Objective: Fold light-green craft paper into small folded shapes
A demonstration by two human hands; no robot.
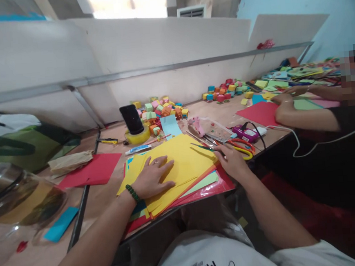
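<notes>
My left hand (153,178) lies flat, fingers spread, on the top yellow sheet (182,159) of a stack of coloured paper (200,186); a green bead bracelet is on that wrist. My right hand (231,159) rests at the stack's right edge, fingers curled by the orange-handled scissors (241,146); whether it grips them is unclear. Red, green and orange sheets stick out beneath the yellow one.
A phone (131,119) leans on a yellow tape roll (138,136). Piles of small paper cubes (160,109) lie behind. A glue tube (138,149), a red sheet (94,170), a glass jar (16,199) and a green bag (27,144) sit left. Another person (317,113) works on the right.
</notes>
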